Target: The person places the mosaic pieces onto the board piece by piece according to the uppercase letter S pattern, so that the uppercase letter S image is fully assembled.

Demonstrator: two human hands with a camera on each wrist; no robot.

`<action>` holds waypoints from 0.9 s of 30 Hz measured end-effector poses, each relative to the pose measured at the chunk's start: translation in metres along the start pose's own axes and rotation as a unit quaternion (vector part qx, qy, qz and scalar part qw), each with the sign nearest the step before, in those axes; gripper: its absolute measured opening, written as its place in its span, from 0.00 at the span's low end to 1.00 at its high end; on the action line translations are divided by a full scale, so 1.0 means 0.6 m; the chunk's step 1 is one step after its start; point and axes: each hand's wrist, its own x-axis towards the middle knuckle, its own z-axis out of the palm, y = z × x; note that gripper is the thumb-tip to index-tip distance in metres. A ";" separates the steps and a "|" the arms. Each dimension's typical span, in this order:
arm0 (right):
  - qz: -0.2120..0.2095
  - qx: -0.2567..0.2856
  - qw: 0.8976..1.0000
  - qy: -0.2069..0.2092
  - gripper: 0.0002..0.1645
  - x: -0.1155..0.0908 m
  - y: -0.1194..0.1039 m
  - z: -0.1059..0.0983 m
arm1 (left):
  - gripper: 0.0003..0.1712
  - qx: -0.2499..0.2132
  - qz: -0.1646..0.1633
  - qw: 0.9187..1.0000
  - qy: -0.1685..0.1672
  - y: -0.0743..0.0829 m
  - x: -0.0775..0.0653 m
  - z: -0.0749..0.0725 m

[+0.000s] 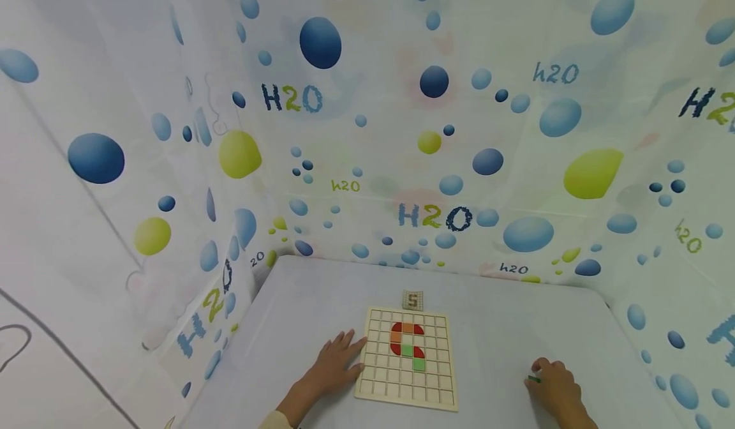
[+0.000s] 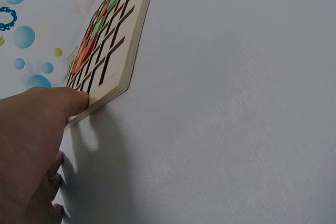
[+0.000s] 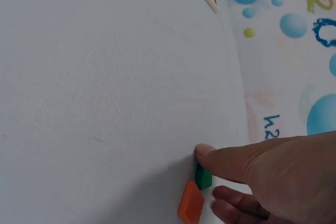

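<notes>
My left hand (image 1: pixel 335 365) rests beside a wooden grid board (image 1: pixel 381 378), its fingers stretched out and its thumb touching the board's edge. Red, orange and green tiles form a curved, S-like figure in the board's cells; one green tile (image 1: pixel 419 364) sits at its lower right. To the right of the board, my right hand (image 1: pixel 556 387) pinches a small green tile (image 3: pixel 202 177) between thumb and fingers. An orange tile (image 3: pixel 190 203) shows close beside the green one in the right wrist view; whether the hand also holds it, I cannot tell.
Behind the board's far edge stands a small pale card (image 1: pixel 413 300) with a brown S- or 5-shaped figure. A white tabletop (image 1: pixel 488 327) lies under everything. Sheets printed with bubbles and "H2O" (image 1: pixel 435 217) hang at the back and sides.
</notes>
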 end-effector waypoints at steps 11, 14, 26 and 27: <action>-0.053 0.075 0.996 0.010 0.07 -0.001 -0.008 0.004 | 0.34 -0.002 0.009 1.000 0.000 0.001 -0.001 -0.003; -0.065 0.121 0.990 0.014 0.07 -0.002 -0.022 0.007 | 0.34 -0.004 0.003 1.000 -0.003 0.002 -0.001 -0.003; -0.036 0.191 0.981 0.017 0.09 -0.004 -0.061 0.024 | 0.34 0.004 0.002 1.000 -0.006 0.005 -0.001 -0.006; -0.036 0.191 0.981 0.014 0.09 -0.004 -0.064 0.028 | 0.34 0.005 0.002 1.000 -0.006 0.004 -0.001 -0.006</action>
